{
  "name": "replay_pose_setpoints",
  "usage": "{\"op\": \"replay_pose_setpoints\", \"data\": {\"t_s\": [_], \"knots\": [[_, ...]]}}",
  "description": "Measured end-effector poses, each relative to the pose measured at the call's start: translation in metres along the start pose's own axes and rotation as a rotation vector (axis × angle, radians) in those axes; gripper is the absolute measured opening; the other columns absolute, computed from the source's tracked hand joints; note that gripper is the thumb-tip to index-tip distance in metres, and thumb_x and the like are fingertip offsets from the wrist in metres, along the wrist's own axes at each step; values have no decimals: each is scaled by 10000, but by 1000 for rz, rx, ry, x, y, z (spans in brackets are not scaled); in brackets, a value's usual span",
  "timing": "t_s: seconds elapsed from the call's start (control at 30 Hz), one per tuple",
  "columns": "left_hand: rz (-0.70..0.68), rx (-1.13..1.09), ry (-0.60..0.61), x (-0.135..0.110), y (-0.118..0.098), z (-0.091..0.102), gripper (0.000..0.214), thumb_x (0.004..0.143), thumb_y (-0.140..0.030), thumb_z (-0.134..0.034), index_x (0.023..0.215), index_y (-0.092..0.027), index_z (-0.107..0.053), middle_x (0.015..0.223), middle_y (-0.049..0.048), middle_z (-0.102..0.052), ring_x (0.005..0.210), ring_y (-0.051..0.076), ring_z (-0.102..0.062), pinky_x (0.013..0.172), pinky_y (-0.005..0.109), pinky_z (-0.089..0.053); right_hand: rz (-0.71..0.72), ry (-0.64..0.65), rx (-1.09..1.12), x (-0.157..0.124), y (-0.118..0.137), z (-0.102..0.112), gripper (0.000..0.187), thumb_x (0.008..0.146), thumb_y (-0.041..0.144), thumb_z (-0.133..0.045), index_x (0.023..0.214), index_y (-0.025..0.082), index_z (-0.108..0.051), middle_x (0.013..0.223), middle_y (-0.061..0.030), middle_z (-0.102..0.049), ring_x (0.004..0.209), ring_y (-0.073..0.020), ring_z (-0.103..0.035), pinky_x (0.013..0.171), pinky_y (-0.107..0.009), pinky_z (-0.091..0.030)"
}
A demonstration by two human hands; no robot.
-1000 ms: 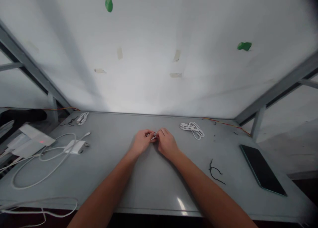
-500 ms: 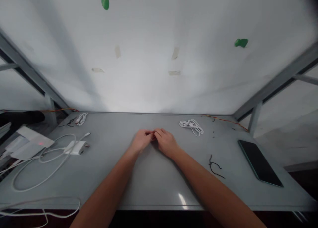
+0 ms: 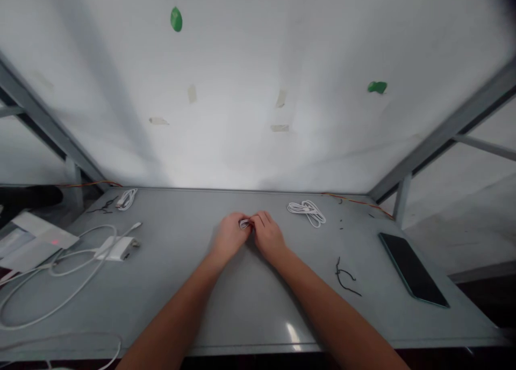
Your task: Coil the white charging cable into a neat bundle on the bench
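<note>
My left hand (image 3: 228, 236) and my right hand (image 3: 267, 234) meet at the middle of the grey table (image 3: 181, 284), fingers curled together. Between the fingertips they pinch a small white coiled cable (image 3: 244, 223), only a little of which shows. Both forearms reach in from the near edge. A bundled white cable (image 3: 307, 211) lies on the table just right of my right hand, apart from it.
A black tablet (image 3: 413, 269) lies at the right. A black twist tie (image 3: 344, 276) sits near my right forearm. At the left are a white adapter (image 3: 115, 248) with long looping white cables, and another small cable bundle (image 3: 126, 198) at the back left. A white wall stands behind.
The hands stay together at the table's middle, with fingers shifting slightly on the small cable. The head view has drifted a little to the right.
</note>
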State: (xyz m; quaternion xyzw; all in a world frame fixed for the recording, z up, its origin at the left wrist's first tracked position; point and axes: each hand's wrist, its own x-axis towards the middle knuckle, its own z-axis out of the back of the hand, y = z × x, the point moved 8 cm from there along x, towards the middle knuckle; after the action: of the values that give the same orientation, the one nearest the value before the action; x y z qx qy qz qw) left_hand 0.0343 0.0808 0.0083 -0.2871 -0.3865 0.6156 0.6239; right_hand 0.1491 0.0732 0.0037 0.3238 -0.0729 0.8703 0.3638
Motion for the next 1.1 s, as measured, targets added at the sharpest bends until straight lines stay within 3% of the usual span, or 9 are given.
{"op": "replay_pose_setpoints", "data": {"t_s": [0.23,0.4,0.5,0.63,0.83,0.97,1.1], "knots": [[-89,48,14,0,-5,-1,182,810,-82,-670,864,-186,-810,921,88,-773,888,249,-683,870,348,-504,-106,-24,120,1,-11,1,240,1005,80,-438,922,193,-633,909,-100,-628,899,-258,-573,832,-376,-498],[-156,158,63,-4,-12,-9,210,876,-81,-613,922,-200,-781,961,57,-740,903,194,-671,898,313,-505,-288,-33,207,1,-20,3,188,965,113,-458,876,206,-595,914,-107,-639,912,-267,-582,828,-391,-491],[-167,281,48,-7,-14,-13,185,948,-121,-586,975,-187,-757,1004,62,-714,925,180,-670,891,293,-507,-442,-58,327,-2,-26,3,132,939,154,-486,881,210,-590,926,-101,-659,921,-261,-601,836,-389,-484],[-225,425,47,-10,-16,-20,175,991,-147,-566,1059,-201,-718,1067,63,-693,952,175,-671,879,275,-508,-774,-123,600,-16,-48,-8,49,889,237,-575,860,213,-606,849,-64,-693,818,-226,-634,754,-341,-486],[-280,494,81,-11,-12,-30,179,1013,-177,-559,1134,-207,-688,1117,66,-677,952,175,-671,865,273,-512,-1063,-126,1054,-33,-67,-36,234,757,405,-762,780,195,-661,674,-17,-672,645,-187,-616,603,-298,-472],[-259,418,58,-9,-12,-25,154,997,-182,-590,1079,-209,-717,1068,58,-678,943,171,-674,860,263,-510,-1012,-143,1189,-29,-65,-35,338,728,490,-788,823,198,-647,663,-4,-662,594,-178,-604,546,-288,-456],[-218,348,23,-6,-8,-18,152,981,-182,-613,1051,-218,-743,1023,46,-693,932,167,-675,858,258,-504,-847,-120,1011,-21,-60,-22,236,841,434,-690,844,199,-666,775,-42,-716,711,-201,-659,678,-324,-515]]}}
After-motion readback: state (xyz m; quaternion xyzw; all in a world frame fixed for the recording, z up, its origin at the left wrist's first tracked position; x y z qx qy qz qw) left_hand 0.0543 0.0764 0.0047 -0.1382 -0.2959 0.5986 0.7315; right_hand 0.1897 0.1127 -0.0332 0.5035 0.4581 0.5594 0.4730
